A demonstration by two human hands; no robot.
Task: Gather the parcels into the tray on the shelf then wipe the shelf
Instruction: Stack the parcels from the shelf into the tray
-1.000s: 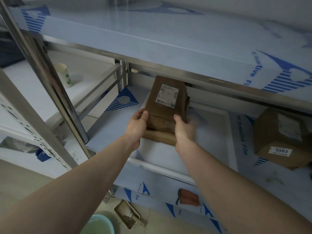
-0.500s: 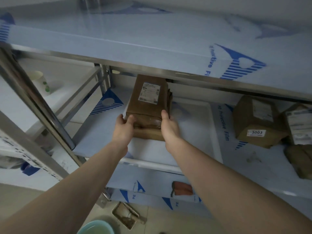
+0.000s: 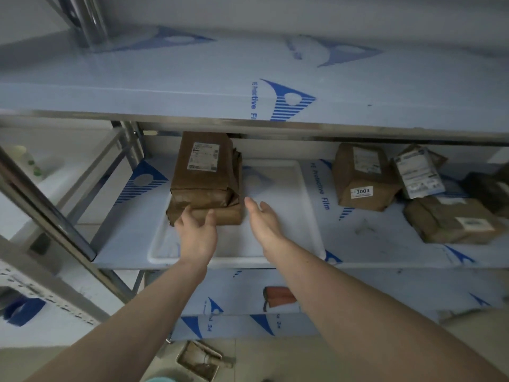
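A white tray (image 3: 278,252) lies on the middle shelf (image 3: 385,244). In its left part, two brown parcels are stacked: the upper parcel (image 3: 205,172) with a white label on top of the lower parcel (image 3: 228,215). My left hand (image 3: 197,235) is open, its fingertips touching the lower parcel's front edge. My right hand (image 3: 264,219) is open and flat just right of the stack, apart from it, over the tray. Several more brown parcels lie right of the tray, one marked 3003 (image 3: 360,179), another lower down (image 3: 449,219).
The upper shelf (image 3: 248,86) overhangs close above the stack. A steel post (image 3: 46,208) slants at the left. An orange-red object (image 3: 279,297) lies on the lower shelf. A dirty tray (image 3: 199,359) sits on the floor. A paper cup (image 3: 23,158) stands far left.
Both hands have let go of the upper parcel and drawn back. The right hand has moved off to the right and opened flat. The view has shifted right, showing more parcels.
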